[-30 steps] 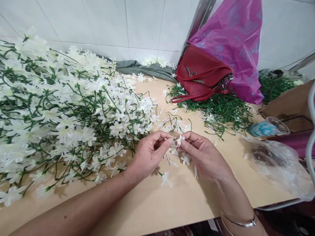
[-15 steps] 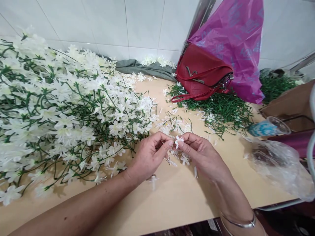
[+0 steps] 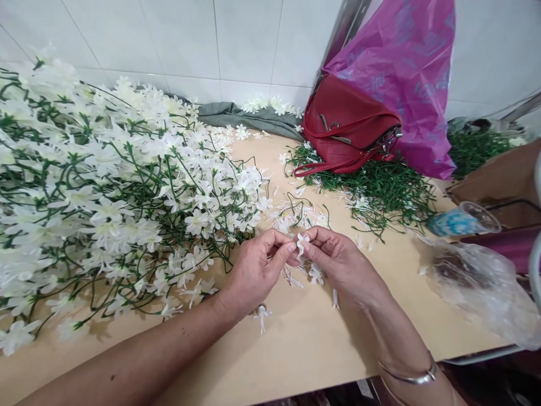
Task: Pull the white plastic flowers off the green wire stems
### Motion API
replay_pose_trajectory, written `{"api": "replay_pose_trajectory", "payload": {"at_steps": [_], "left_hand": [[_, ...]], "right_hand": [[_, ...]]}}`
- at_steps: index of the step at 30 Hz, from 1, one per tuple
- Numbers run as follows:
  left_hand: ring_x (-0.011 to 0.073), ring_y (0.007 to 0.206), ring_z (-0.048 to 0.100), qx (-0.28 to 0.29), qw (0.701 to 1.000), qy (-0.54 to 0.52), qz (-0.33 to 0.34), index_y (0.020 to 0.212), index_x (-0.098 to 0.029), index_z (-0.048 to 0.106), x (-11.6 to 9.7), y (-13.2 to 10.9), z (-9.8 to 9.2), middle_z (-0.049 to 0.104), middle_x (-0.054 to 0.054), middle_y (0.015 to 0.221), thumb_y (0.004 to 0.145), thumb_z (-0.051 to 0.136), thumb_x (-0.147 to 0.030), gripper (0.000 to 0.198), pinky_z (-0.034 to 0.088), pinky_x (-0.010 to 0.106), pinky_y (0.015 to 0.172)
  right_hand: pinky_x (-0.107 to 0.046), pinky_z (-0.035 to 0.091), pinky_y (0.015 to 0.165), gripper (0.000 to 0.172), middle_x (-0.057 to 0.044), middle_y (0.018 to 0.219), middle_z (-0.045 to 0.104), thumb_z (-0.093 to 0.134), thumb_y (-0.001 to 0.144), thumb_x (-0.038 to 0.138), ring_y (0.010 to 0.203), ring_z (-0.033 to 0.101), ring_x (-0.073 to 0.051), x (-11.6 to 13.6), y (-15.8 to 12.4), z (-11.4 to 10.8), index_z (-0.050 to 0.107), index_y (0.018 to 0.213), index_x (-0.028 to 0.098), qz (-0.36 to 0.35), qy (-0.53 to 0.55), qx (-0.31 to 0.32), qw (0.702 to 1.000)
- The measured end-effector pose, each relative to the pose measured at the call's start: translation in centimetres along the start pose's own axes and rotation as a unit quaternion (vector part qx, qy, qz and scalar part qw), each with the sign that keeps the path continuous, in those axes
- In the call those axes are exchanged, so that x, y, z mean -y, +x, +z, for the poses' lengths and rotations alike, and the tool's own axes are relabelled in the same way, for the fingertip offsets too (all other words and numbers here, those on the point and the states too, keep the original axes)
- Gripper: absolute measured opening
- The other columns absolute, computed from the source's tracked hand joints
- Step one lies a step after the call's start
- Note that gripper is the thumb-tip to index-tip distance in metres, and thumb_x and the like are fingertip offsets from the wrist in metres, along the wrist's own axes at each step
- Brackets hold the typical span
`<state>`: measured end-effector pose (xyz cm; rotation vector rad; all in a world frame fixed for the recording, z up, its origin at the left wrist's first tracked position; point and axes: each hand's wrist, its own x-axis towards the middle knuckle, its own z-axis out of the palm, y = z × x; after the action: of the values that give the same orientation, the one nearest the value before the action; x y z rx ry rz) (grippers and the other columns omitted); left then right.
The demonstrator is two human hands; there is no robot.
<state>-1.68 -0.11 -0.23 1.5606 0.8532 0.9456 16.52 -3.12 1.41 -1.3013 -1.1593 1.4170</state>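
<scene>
My left hand (image 3: 256, 270) and my right hand (image 3: 344, 264) meet fingertip to fingertip above the tan tabletop (image 3: 296, 338). Both pinch one small white artificial flower (image 3: 301, 242) between thumbs and forefingers. A thin green stem with a white blossom (image 3: 262, 316) hangs below my left hand, just over the table. Loose white petals (image 3: 315, 274) lie under and beside my hands. A silver bangle (image 3: 412, 376) circles my right wrist.
A big heap of white flowers on green stems (image 3: 105, 186) fills the left. A grey cloth (image 3: 249, 118) lies by the tiled wall. A red handbag (image 3: 346, 129), a purple plastic bag (image 3: 406, 73), bare green stems (image 3: 389, 189), a clear plastic bag (image 3: 482, 287) and a cardboard box (image 3: 502, 180) stand right.
The blossom hanging under my left hand has swung left and a little lower. My fingertips have closed tighter on the small white flower. The hands stay in the same spot.
</scene>
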Motion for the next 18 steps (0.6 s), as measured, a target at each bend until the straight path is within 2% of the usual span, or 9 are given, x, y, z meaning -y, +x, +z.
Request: {"api": "replay_pose_trajectory", "payload": {"at_steps": [7, 13, 18], "left_hand": [[0.0147, 0.078, 0.075, 0.019, 1.0, 0.007, 0.014, 0.094, -0.016, 0.065, -0.5, -0.1, -0.1, 0.078, 0.005, 0.084, 0.101, 0.055, -0.028, 0.017, 0.059, 0.025, 0.075], [0.0147, 0.081, 0.076, 0.029, 1.0, -0.004, 0.006, 0.097, -0.016, 0.068, -0.4, -0.3, -0.1, 0.078, 0.005, 0.086, 0.101, 0.056, -0.028, 0.017, 0.058, 0.025, 0.077], [0.0145, 0.079, 0.075, 0.017, 1.0, 0.008, 0.005, 0.093, -0.016, 0.067, -0.5, -0.3, -0.1, 0.078, 0.005, 0.084, 0.101, 0.056, -0.028, 0.018, 0.058, 0.025, 0.075]], "right_hand": [[-0.027, 0.042, 0.066, 0.028, 0.001, 0.075, 0.063, 0.083, 0.083, 0.045, 0.07, 0.054, -0.014, 0.0, -0.2, -0.1, 0.068, 0.089, 0.022, -0.021, 0.047, -0.009, 0.999], [-0.03, 0.046, 0.077, 0.024, 0.001, 0.079, 0.063, 0.083, 0.084, 0.041, 0.078, 0.06, -0.016, -0.2, -0.6, -1.1, 0.071, 0.091, 0.022, -0.005, 0.061, 0.022, 0.998], [-0.03, 0.046, 0.075, 0.024, 0.0, 0.079, 0.066, 0.083, 0.084, 0.042, 0.077, 0.059, -0.016, -0.4, -0.5, -1.1, 0.072, 0.092, 0.022, -0.006, 0.052, -0.003, 0.999]]}}
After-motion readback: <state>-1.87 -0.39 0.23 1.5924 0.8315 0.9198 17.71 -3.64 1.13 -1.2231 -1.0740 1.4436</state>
